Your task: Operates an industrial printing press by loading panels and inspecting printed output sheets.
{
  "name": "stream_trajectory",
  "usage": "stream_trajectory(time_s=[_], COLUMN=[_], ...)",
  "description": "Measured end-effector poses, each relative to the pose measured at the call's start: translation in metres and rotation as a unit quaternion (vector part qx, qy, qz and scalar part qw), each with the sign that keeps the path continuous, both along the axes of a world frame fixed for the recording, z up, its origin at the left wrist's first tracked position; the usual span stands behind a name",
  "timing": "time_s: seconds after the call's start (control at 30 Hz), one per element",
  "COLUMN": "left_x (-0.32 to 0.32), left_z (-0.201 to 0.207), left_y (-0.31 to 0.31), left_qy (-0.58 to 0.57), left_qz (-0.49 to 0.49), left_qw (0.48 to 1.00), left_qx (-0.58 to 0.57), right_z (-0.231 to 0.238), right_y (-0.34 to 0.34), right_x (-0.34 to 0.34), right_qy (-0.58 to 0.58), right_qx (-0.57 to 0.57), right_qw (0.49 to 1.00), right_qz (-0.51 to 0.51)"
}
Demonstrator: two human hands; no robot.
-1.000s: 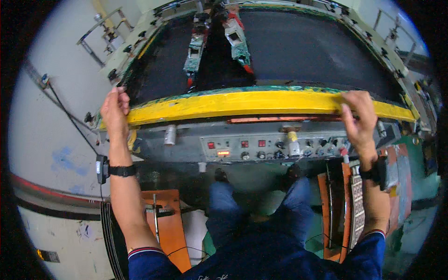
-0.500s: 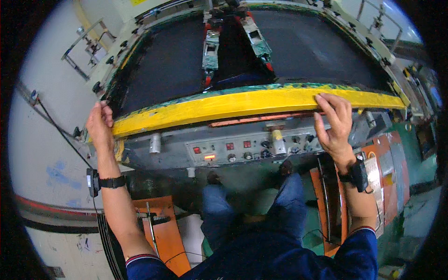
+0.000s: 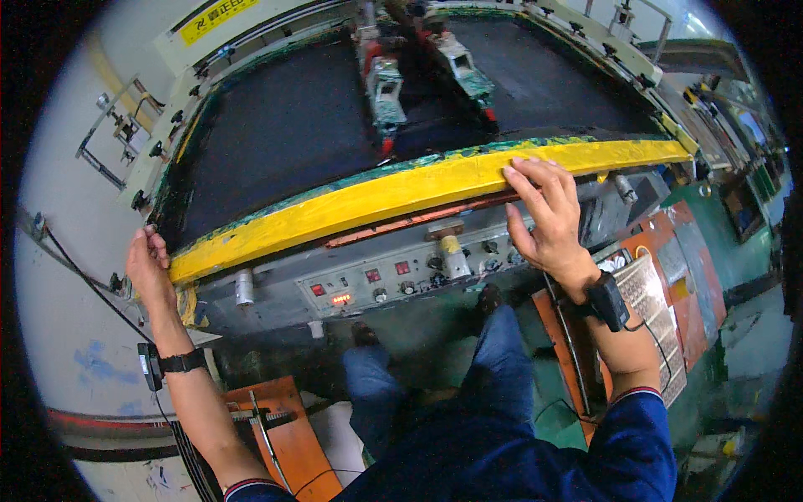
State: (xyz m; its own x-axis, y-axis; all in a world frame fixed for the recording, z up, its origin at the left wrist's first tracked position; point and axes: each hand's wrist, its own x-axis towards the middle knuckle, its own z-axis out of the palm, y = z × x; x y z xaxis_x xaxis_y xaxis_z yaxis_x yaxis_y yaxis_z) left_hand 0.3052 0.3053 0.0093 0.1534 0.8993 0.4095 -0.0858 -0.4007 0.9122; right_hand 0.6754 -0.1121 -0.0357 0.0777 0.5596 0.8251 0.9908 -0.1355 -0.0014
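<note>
A large printing screen with dark mesh (image 3: 276,125) lies in front of me, its near edge a yellow frame bar (image 3: 376,201) with green smears. My right hand (image 3: 548,219) rests its fingertips on the bar's top edge, right of the middle; the fingers are stretched and the thumb stands apart. At the bar's left end is my left hand (image 3: 150,268), its fingers curled in by the frame corner; what they hold, if anything, is hidden. Over the mesh hang two ink-smeared blade holders (image 3: 387,96) with red tips, clear of both hands.
Below the bar is a grey control panel (image 3: 393,280) with red switches, knobs and a lit display. Orange boards (image 3: 276,427) stand beside my legs. Clamp knobs (image 3: 159,149) line the screen's sides. Black wrist devices (image 3: 608,301) trail cables.
My view has shifted, so the screen lies lower left. My right hand has slid a little left along the bar. The left hand keeps its place; the blade holders sit further right over the mesh.
</note>
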Motion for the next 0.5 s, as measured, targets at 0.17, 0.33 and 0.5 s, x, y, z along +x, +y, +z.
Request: stream_trajectory(time_s=[0.17,0.33,0.5], left_x=[-0.0008,0.0012,0.0015], left_z=[-0.0014,-0.0003,0.0005], left_y=[0.0010,-0.0018,-0.0045], left_qy=[-0.005,0.000,0.005], left_qz=[-0.015,-0.001,0.001], left_qw=[1.000,1.000,1.000], left_qx=[0.016,0.015,0.014], right_z=[-0.0011,-0.0014,-0.0016], right_y=[0.0003,-0.0001,0.0005], right_x=[-0.0009,-0.0011,-0.0014], right_qy=[0.000,0.003,0.004], right_qx=[-0.007,-0.007,-0.005], right_qw=[1.000,1.000,1.000], right_qz=[-0.010,-0.011,-0.010])
